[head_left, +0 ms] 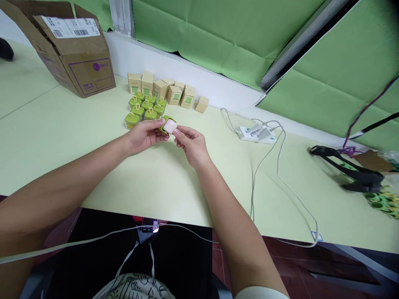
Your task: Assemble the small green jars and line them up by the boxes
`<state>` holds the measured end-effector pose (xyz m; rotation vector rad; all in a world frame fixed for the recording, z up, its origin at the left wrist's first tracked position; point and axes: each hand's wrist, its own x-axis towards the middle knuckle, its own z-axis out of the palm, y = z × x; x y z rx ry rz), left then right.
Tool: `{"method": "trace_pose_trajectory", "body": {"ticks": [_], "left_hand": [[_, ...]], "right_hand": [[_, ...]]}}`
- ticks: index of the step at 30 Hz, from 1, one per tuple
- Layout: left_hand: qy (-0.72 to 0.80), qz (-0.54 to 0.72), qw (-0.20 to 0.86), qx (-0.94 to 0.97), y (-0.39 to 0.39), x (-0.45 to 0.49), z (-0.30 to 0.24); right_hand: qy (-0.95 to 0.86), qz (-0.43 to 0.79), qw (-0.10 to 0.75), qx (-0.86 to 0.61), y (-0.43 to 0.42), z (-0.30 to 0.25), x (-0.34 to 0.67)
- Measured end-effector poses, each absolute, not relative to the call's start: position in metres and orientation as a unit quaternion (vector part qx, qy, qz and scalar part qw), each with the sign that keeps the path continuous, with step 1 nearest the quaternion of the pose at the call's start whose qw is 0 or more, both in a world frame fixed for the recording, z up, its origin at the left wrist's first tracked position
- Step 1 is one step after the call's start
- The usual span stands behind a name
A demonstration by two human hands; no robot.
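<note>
Both hands meet over the pale green table [77, 158], a little in front of a cluster of small items. My left hand [144, 135] and my right hand [190, 143] pinch one small object between them: a white square piece set in a green case [169, 124]. Fingers of both hands are closed on it. Just behind the hands sit several green-lidded clear cases [145, 109] in rows. Behind those stands a row of small tan cardboard boxes [165, 92] with green labels, along the white sill.
An open brown shipping carton [77, 50] lies at the back left. A white power strip [255, 133] with plugs and white cables [280, 174] sits to the right. A black stand [352, 170] and green bits lie far right. A phone [150, 225] hangs at the table's front edge.
</note>
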<state>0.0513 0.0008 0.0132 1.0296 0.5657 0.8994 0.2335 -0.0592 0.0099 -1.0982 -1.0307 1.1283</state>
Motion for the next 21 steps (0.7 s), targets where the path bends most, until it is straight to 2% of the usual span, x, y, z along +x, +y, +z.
{"method": "trace_pose_trajectory", "body": {"ticks": [5,8,12,16,21], "left_hand": [[0.265,0.423,0.716,0.488,-0.002,0.054,0.016],[0.287,0.448,0.663,0.527,-0.003,0.057,0.014],[0.325,0.477,0.501,0.645,-0.004,0.059,0.01],[0.327,0.449,0.346,0.756,-0.011,0.058,0.011],[0.305,0.437,0.35,0.77,-0.015,0.058,0.011]], "right_hand": [[-0.45,0.491,0.585,-0.463,-0.061,0.013,0.236],[-0.468,0.451,0.58,-0.491,-0.061,0.015,0.238],[-0.508,0.364,0.593,-0.508,-0.063,0.015,0.237],[-0.602,0.281,0.57,-0.484,-0.066,0.011,0.235],[-0.614,0.268,0.562,-0.485,-0.066,0.012,0.235]]}}
